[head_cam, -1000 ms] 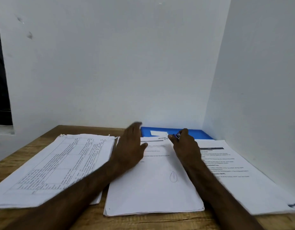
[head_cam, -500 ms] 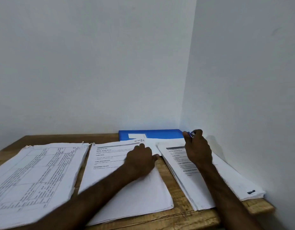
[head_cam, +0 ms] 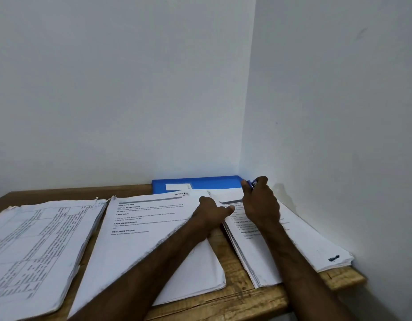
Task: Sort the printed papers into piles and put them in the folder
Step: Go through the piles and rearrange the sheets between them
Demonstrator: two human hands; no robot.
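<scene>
Now right pile (head_cam: 316, 249) parted from middle pile (head_cam: 142, 251); left hand (head_cam: 209, 213) at its edge, grip unclear; right hand (head_cam: 260, 202) clamps blue tool (head_cam: 251, 183); folder (head_cam: 212, 181) awaits.

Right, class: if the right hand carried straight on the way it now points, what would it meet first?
Probably the white wall in the corner: the right hand, gripping a small blue object, points away over the right end of the blue folder. Depth is unclear.

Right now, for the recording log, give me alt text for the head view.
A person's right hand grips a small blue object over the right paper pile, left hand beside it at the middle pile's edge; a third pile and blue folder share the wooden table.
</scene>
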